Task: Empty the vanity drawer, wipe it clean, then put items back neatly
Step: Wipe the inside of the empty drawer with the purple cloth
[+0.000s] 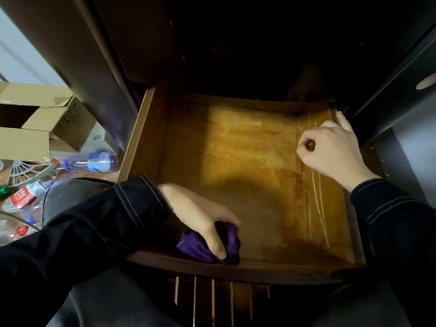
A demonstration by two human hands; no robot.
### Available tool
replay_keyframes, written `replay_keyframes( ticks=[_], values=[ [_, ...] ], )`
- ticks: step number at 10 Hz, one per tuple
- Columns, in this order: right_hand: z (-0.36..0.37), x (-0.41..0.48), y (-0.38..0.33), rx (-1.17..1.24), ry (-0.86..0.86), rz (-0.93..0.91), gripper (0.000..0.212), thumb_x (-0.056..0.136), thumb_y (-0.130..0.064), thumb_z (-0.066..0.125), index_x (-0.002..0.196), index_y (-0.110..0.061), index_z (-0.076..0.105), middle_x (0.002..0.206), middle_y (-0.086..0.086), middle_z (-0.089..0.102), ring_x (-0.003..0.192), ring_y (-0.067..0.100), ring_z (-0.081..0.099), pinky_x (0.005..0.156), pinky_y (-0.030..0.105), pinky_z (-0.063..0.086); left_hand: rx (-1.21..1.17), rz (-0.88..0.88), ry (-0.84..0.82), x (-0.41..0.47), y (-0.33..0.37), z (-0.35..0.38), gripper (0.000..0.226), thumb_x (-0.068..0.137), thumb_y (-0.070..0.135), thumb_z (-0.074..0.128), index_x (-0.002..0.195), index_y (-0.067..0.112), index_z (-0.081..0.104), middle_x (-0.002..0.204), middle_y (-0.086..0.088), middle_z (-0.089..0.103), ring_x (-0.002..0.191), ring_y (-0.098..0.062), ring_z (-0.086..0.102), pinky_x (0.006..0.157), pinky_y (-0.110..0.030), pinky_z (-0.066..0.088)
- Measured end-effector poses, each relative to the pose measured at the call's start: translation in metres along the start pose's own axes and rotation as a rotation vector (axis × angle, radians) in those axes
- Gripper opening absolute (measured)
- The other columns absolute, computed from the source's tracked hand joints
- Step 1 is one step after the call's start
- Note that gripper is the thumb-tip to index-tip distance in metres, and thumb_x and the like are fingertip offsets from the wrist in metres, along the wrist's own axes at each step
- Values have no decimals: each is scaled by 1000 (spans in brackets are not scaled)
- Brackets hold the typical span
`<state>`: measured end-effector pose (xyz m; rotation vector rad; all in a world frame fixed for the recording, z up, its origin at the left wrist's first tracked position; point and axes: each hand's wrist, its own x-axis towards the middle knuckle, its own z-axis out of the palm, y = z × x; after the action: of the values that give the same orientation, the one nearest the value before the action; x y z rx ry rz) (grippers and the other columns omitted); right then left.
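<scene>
The wooden vanity drawer (146,128) is pulled out in front of me, and its worn, stained bottom holds no items. My left hand (203,218) grips a bunched purple cloth (230,241) and presses it against the bottom at the near left corner, by the front wall. My right hand (330,147) rests on the drawer's right side near the back corner, fingers curled, thumb along the rim. It holds nothing that I can see. The space behind the drawer is dark.
On the floor to the left lie open cardboard boxes (47,123), plastic bottles (101,160), a white fan grille (28,172) and other clutter. Dark cabinet walls stand on both sides of the drawer. My knees are under its front edge.
</scene>
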<state>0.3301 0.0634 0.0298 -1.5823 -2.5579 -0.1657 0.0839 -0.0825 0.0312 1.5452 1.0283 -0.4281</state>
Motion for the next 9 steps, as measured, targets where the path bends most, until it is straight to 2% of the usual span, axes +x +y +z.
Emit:
replay_keyframes(
  ticks=[1, 2, 3, 4, 5, 6, 7, 8, 9],
  values=[
    [-1, 0, -1, 6, 1, 4, 22, 89, -30, 58, 69, -27, 68, 67, -9, 61, 90, 21, 56, 126, 49, 12, 20, -7, 37, -1, -2, 1, 43, 95, 23, 69, 134, 11, 55, 130, -8, 63, 116, -23, 61, 85, -25, 46],
    [-1, -1, 0, 15, -6, 8, 23, 89, -30, 57, 69, -27, 68, 67, -9, 61, 90, 18, 55, 126, 47, 10, 14, -7, 19, 3, -4, 0, 43, 94, 22, 70, 134, 10, 55, 131, -7, 62, 119, -24, 60, 83, -23, 46],
    [0, -1, 0, 7, 9, 0, 24, 89, -31, 56, 71, -26, 70, 68, -8, 63, 89, 19, 57, 126, 48, 10, 4, 21, 1, 6, 2, -4, 37, 95, 23, 69, 126, 11, 56, 124, -6, 64, 103, -15, 62, 74, -17, 47],
    [1, -1, 1, 11, 20, -3, 24, 89, -30, 57, 70, -25, 70, 66, -8, 61, 88, 19, 56, 126, 48, 11, 3, 50, -21, 12, 0, -6, 35, 95, 25, 69, 124, 11, 55, 122, -5, 65, 99, -12, 61, 81, -26, 51],
    [1, 0, 0, 7, 17, 2, 24, 90, -30, 58, 70, -25, 70, 67, -7, 63, 88, 19, 56, 126, 47, 10, 110, 28, -77, 14, 0, -2, 46, 98, 29, 64, 137, 13, 48, 132, -5, 59, 111, -21, 58, 87, -32, 49],
    [0, 0, 0, 3, 8, 3, 23, 90, -30, 57, 72, -25, 70, 69, -8, 63, 91, 19, 57, 126, 46, 9, 96, 116, -84, 9, -4, -6, 42, 96, 28, 67, 131, 11, 52, 125, -6, 62, 107, -23, 61, 90, -38, 52],
    [0, 0, 1, 8, 20, 11, 23, 90, -31, 57, 72, -25, 70, 68, -7, 63, 90, 19, 57, 127, 46, 8, -114, 232, -38, -1, -2, -11, 39, 92, 25, 73, 123, 8, 57, 114, -9, 67, 98, -20, 66, 84, -42, 55],
    [1, 0, 1, 3, 12, 15, 24, 91, -31, 57, 72, -25, 70, 68, -7, 64, 90, 18, 57, 127, 45, 8, -51, 167, -3, 8, -2, 0, 45, 94, 35, 69, 130, 11, 53, 122, -6, 66, 108, -21, 64, 94, -41, 55],
    [0, 0, 0, -4, 5, 14, 23, 92, -32, 57, 74, -25, 71, 72, -7, 67, 91, 18, 57, 127, 46, 8, 53, 118, -25, 18, -4, 6, 41, 98, 36, 64, 130, 15, 52, 123, -4, 64, 109, -22, 62, 97, -45, 52]
  ],
)
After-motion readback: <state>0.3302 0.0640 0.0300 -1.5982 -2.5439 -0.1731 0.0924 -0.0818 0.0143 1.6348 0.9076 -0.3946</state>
